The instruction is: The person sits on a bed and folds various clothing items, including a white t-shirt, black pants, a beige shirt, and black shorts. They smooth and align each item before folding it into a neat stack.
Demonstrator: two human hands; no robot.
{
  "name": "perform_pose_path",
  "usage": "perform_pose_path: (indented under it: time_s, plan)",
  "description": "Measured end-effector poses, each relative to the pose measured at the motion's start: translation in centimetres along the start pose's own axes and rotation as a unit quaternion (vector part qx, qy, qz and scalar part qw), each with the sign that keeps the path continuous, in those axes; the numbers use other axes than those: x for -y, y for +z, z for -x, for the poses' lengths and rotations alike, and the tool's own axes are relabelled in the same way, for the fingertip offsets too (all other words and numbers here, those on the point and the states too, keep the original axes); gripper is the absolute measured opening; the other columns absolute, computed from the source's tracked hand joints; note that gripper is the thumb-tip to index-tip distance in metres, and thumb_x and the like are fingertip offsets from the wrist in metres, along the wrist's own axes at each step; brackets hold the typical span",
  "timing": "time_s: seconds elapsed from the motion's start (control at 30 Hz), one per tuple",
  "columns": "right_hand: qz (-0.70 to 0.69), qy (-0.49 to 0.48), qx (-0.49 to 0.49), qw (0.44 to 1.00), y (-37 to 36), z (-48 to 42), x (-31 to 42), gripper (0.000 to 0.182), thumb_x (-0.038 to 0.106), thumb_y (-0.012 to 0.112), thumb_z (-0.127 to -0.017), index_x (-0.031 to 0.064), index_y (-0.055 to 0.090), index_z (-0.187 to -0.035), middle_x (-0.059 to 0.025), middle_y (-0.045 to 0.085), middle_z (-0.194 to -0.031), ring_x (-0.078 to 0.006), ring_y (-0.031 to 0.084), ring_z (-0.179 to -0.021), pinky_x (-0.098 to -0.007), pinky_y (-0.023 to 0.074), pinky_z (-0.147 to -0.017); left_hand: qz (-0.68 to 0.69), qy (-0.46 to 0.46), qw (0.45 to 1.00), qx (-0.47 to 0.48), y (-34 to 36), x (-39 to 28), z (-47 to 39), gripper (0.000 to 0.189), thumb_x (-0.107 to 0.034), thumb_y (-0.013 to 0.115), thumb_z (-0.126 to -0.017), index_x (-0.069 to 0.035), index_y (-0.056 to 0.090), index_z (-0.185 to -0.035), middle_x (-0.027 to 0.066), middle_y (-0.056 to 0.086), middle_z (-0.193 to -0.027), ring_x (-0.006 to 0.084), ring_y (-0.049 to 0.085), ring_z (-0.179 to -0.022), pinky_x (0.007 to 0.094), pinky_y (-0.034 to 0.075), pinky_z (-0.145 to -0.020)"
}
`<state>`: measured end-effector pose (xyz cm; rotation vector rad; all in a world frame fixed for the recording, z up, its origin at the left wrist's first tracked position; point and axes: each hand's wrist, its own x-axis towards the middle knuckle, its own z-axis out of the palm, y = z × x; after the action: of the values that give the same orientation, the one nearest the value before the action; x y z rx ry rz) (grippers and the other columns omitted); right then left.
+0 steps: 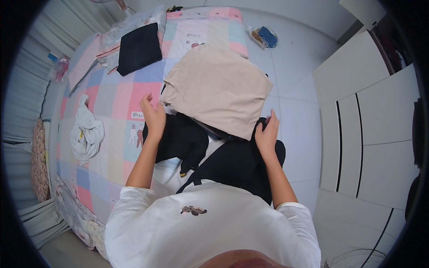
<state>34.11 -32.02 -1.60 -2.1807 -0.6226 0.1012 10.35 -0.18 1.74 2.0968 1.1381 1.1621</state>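
A beige cloth garment [218, 87] lies spread over dark cloth in front of me, partly on the bed's edge and over my lap. My left hand [153, 115] is beside its left corner, fingers apart and holding nothing that I can see. Near its lower right corner is my right hand [268, 132], with fingers spread; whether they touch the cloth is unclear. Black garments [181, 137] lie below the beige one, by my left forearm. What lies under the beige garment is mostly hidden.
A folded black garment [140, 48] rests on the patchwork bedspread [114, 110] at the upper left. A crumpled white garment [87, 130] is at the left. On the tiled floor sits a clear bag [264, 37] with blue and brown items. White cabinets [342, 140] stand at the right.
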Motion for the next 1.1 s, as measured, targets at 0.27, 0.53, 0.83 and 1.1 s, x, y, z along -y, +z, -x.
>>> perform_pose_path:
  time_s: [0.27,0.53,0.83,1.1]
  plan:
    - [0.187,-0.369,-0.040,0.910,0.4,-5.6,14.3,0.054,0.021,0.064,-0.087,0.0209,0.053,-0.140,-0.0165,0.035,-0.155,-0.0440,0.024,-0.145,-0.0640,0.0145,-0.115,-0.098,0.373,0.907,0.169,6.9,-10.8,-4.9,0.047,-0.027,0.057,-0.095,-0.016,0.052,-0.140,0.0098,0.041,-0.152,0.0357,0.030,-0.144,0.0599,0.023,-0.113]
    - [0.284,-0.241,-0.023,0.928,9.4,-14.1,10.2,0.051,0.052,0.047,-0.097,0.0402,0.043,-0.146,-0.0133,0.027,-0.160,-0.0486,0.017,-0.146,-0.0778,0.0088,-0.107,-0.144,0.229,0.924,0.272,16.8,-2.6,-11.1,0.051,-0.050,0.039,-0.102,-0.032,0.040,-0.150,0.0067,0.033,-0.159,0.0343,0.028,-0.146,0.0652,0.021,-0.113]
    - [0.264,-0.226,-0.024,0.937,10.3,-14.0,10.2,0.053,0.049,0.050,-0.095,0.0390,0.044,-0.146,-0.0126,0.025,-0.161,-0.0471,0.016,-0.146,-0.0760,0.0104,-0.108,0.019,0.187,0.940,0.283,17.6,1.1,-12.5,0.049,-0.045,0.039,-0.103,-0.028,0.043,-0.149,0.0131,0.030,-0.159,0.0351,0.033,-0.143,0.0609,0.026,-0.113]
    - [0.279,-0.209,-0.052,0.936,10.0,-13.8,9.5,0.051,0.047,0.050,-0.096,0.0396,0.043,-0.146,-0.0139,0.031,-0.158,-0.0452,0.031,-0.140,-0.0715,0.0240,-0.105,-0.193,0.283,0.926,0.156,14.0,-7.1,-8.0,0.049,-0.035,0.045,-0.101,-0.021,0.044,-0.148,0.0122,0.027,-0.160,0.0355,0.024,-0.148,0.0675,0.017,-0.113]
